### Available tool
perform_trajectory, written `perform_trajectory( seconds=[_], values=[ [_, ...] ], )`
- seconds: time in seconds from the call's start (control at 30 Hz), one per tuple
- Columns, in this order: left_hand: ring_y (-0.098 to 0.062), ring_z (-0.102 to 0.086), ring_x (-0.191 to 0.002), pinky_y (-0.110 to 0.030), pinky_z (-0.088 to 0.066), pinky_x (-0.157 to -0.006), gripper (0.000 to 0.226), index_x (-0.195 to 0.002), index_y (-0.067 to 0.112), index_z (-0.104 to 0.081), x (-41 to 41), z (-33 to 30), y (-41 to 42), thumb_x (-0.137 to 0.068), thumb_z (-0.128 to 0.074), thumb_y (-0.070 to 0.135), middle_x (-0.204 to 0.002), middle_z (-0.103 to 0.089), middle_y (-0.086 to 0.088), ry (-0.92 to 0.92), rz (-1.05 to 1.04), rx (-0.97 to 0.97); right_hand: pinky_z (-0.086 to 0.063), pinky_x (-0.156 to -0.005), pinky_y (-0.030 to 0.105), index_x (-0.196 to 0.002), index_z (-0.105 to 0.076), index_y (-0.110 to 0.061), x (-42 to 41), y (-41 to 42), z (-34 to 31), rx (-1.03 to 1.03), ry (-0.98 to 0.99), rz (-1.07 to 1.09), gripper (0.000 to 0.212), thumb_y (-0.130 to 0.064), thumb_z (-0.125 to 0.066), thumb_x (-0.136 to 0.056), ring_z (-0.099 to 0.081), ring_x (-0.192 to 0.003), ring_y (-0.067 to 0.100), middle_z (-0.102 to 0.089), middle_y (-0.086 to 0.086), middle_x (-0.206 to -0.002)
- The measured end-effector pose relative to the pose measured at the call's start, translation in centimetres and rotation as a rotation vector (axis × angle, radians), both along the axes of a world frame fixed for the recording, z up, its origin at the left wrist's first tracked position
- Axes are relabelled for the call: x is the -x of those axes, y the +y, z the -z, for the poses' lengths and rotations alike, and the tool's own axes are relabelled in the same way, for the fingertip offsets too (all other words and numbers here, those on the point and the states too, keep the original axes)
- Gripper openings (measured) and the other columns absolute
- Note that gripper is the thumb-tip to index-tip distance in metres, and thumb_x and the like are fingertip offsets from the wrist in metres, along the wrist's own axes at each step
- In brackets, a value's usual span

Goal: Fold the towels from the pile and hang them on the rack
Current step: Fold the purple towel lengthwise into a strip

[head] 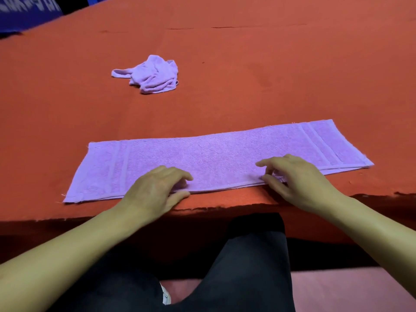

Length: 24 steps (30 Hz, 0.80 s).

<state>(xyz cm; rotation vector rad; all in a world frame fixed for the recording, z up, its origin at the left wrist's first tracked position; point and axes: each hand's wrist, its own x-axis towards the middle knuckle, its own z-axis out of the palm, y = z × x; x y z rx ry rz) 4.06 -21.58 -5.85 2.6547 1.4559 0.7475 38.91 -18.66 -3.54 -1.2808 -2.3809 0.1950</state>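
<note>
A lilac towel (pixel 216 154), folded lengthwise into a long strip, lies flat along the near edge of the red table (pixel 292 75). My left hand (pixel 155 190) rests on its near edge left of the middle, fingers on top and thumb at the hem. Right of the middle, my right hand (pixel 295 179) touches the same edge with loosely bent fingers, and its thumb lies along the hem. Whether either hand pinches the cloth is unclear. Farther back on the table sits a second lilac towel (pixel 153 75), crumpled in a small heap. No rack is in view.
The table's near edge (pixel 225 208) runs just under my wrists. A blue object (pixel 27 12) stands beyond the far left corner. My dark trousers (pixel 245 266) and a pink floor (pixel 349 289) show below the table.
</note>
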Motion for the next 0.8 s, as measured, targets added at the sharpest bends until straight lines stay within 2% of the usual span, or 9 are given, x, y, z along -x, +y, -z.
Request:
perform_trajectory(
  seconds=[0.1,0.17,0.23,0.33,0.43,0.57,0.67,0.8],
  values=[
    [0.003,-0.047,-0.081,-0.021,-0.046,-0.067,0.033,-0.108,0.034,-0.061,3.5,-0.3,-1.0,-0.083,-0.055,0.055,-0.089,-0.057,0.035,-0.023,-0.088,0.021,-0.048,-0.073,0.033,-0.119,-0.06,-0.037,2.2,-0.1,0.1,0.008,0.059,-0.031,0.029,-0.03,-0.065,-0.091,-0.054,-0.086,0.01,-0.057,-0.031,-0.089],
    [0.007,-0.045,-0.081,-0.015,-0.042,-0.069,0.03,-0.107,0.034,-0.062,5.4,-0.1,-1.6,-0.082,-0.065,0.051,-0.088,-0.053,0.04,-0.037,-0.129,0.037,-0.05,-0.072,0.033,-0.118,-0.061,-0.036,4.7,-0.2,0.5,0.016,0.106,-0.082,0.029,-0.029,-0.066,-0.091,-0.054,-0.086,0.01,-0.058,-0.031,-0.089],
    [0.006,-0.046,-0.081,-0.017,-0.043,-0.07,0.027,-0.106,0.033,-0.063,7.0,0.0,-2.2,-0.083,-0.067,0.047,-0.088,-0.055,0.036,-0.029,-0.158,0.032,-0.05,-0.072,0.033,-0.118,-0.061,-0.036,7.5,-0.5,0.8,0.024,0.136,-0.149,0.028,-0.029,-0.066,-0.091,-0.054,-0.087,0.01,-0.06,-0.027,-0.092],
    [-0.002,-0.052,-0.08,-0.025,-0.05,-0.07,0.03,-0.106,0.027,-0.065,9.0,0.0,-2.7,-0.087,-0.054,0.048,-0.093,-0.064,0.022,0.019,-0.149,0.014,-0.05,-0.072,0.032,-0.116,-0.063,-0.033,11.3,-1.0,1.3,0.03,0.144,-0.252,0.028,-0.028,-0.067,-0.089,-0.056,-0.089,0.012,-0.065,-0.019,-0.096],
    [-0.009,-0.057,-0.083,-0.028,-0.051,-0.074,0.026,-0.108,0.027,-0.062,10.8,0.1,-2.9,-0.092,-0.051,0.043,-0.099,-0.066,0.015,0.063,-0.139,0.013,-0.045,-0.071,0.029,-0.114,-0.065,-0.03,13.9,-1.3,1.8,0.009,0.091,-0.28,0.03,-0.023,-0.072,-0.085,-0.058,-0.089,0.016,-0.068,-0.014,-0.096],
    [-0.01,-0.057,-0.083,-0.017,-0.042,-0.079,0.025,-0.107,0.023,-0.063,12.4,0.2,-3.3,-0.094,-0.048,0.039,-0.098,-0.068,0.011,0.057,-0.119,-0.001,-0.043,-0.072,0.029,-0.11,-0.067,-0.03,14.6,-1.3,2.5,0.025,0.087,-0.247,0.027,-0.021,-0.071,-0.085,-0.059,-0.087,0.016,-0.069,-0.014,-0.096],
    [-0.008,-0.057,-0.081,-0.018,-0.045,-0.075,0.02,-0.104,0.023,-0.063,13.0,-0.1,-3.6,-0.094,-0.051,0.035,-0.093,-0.067,0.011,0.041,-0.055,0.002,-0.04,-0.072,0.028,-0.11,-0.066,-0.032,14.5,-1.3,2.4,0.061,0.101,-0.225,0.026,-0.02,-0.069,-0.087,-0.057,-0.087,0.013,-0.069,-0.016,-0.095],
    [0.006,-0.059,-0.078,-0.009,-0.045,-0.074,0.023,-0.108,0.032,-0.058,13.3,-1.0,-4.1,-0.087,-0.057,0.041,-0.089,-0.068,0.019,-0.008,-0.068,0.101,-0.044,-0.074,0.029,-0.111,-0.064,-0.036,14.6,-1.6,1.8,0.098,0.058,-0.194,0.025,-0.025,-0.065,-0.088,-0.056,-0.088,0.009,-0.067,-0.02,-0.094]
  ],
)
